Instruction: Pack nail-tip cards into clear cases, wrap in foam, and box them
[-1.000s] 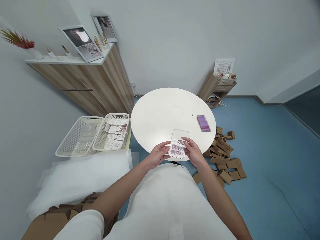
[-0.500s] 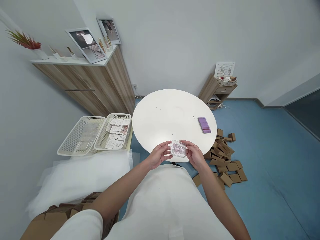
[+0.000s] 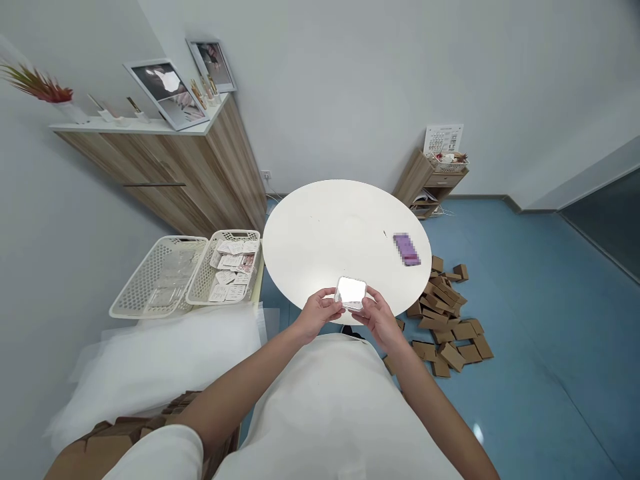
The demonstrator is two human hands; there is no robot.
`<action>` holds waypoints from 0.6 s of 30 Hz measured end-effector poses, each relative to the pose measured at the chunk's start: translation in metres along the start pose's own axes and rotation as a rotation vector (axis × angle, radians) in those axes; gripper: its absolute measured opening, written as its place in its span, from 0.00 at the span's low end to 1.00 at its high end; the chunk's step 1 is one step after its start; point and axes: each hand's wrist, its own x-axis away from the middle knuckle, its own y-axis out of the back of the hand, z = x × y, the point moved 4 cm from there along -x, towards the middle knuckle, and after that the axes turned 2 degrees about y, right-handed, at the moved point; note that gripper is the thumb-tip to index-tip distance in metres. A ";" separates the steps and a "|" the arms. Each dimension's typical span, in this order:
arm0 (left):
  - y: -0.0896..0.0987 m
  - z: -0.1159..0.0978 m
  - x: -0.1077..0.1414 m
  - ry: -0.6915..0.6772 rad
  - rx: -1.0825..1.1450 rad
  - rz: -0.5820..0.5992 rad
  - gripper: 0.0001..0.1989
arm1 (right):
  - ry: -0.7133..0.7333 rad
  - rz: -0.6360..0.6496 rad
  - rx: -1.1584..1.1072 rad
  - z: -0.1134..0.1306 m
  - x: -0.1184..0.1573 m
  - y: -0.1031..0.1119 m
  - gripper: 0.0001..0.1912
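Note:
Between my two hands, over the near edge of the white oval table [image 3: 320,227], is a small clear plastic box [image 3: 351,292]. Glare whitens most of its top, so its contents are hard to see now. My left hand [image 3: 318,313] grips the box's left side, thumb at the near corner. On the right side, my right hand [image 3: 379,320] holds it with the thumb on top and fingers below. A pixelated purple item [image 3: 407,249] lies at the right of the tabletop.
Two white baskets stand at left, one with clear boxes [image 3: 170,287], the other with printed cards [image 3: 233,270]. White translucent sheets [image 3: 175,367] lie nearer me. Small brown cardboard boxes [image 3: 453,333] cover the floor at right. A wooden cabinet [image 3: 200,167] stands behind the baskets.
The box has tilted, and glare now hides the pink oval pieces that showed inside it. My right thumb has moved onto its near right corner. The whole view has shifted slightly.

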 end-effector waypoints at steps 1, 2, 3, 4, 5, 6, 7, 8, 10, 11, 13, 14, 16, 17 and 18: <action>0.000 -0.001 0.001 -0.010 -0.001 -0.011 0.26 | -0.008 -0.010 0.011 -0.003 0.000 -0.001 0.27; 0.001 -0.001 0.001 -0.016 -0.005 -0.019 0.26 | -0.004 -0.026 0.024 -0.006 0.000 -0.002 0.27; 0.001 -0.001 0.002 -0.017 -0.012 -0.020 0.26 | 0.009 -0.048 0.037 -0.008 -0.001 -0.002 0.27; 0.002 -0.001 0.003 -0.016 -0.023 -0.019 0.26 | 0.027 -0.070 0.046 -0.009 -0.001 -0.002 0.27; 0.002 -0.001 0.004 -0.010 -0.040 -0.020 0.26 | 0.047 -0.086 0.052 -0.010 -0.002 -0.002 0.27; 0.003 0.000 0.004 -0.001 -0.066 -0.024 0.26 | 0.063 -0.094 0.056 -0.010 -0.002 -0.002 0.26; 0.004 0.001 0.005 0.006 -0.103 -0.030 0.25 | 0.079 -0.098 0.057 -0.011 -0.002 -0.002 0.26; 0.006 0.002 0.005 0.010 -0.152 -0.037 0.23 | 0.095 -0.099 0.058 -0.011 -0.002 -0.002 0.25; 0.007 0.004 0.005 0.000 -0.271 -0.028 0.20 | 0.119 -0.099 0.062 -0.012 -0.001 -0.002 0.24; 0.008 0.006 0.005 -0.012 -0.328 -0.013 0.19 | 0.125 -0.101 0.066 -0.013 0.000 -0.003 0.24; 0.008 0.008 0.005 -0.045 -0.401 0.013 0.20 | 0.121 -0.103 0.075 -0.016 -0.001 -0.004 0.25; 0.009 0.009 0.004 -0.059 -0.414 0.018 0.21 | 0.115 -0.101 0.077 -0.017 -0.001 -0.005 0.26; 0.010 0.012 0.003 -0.079 -0.407 0.011 0.22 | 0.104 -0.091 0.076 -0.021 -0.003 -0.006 0.27; 0.011 0.013 0.003 -0.087 -0.396 0.004 0.22 | 0.098 -0.082 0.080 -0.022 -0.004 -0.007 0.28; 0.012 0.013 0.002 -0.093 -0.385 -0.002 0.21 | 0.093 -0.074 0.090 -0.022 -0.005 -0.008 0.28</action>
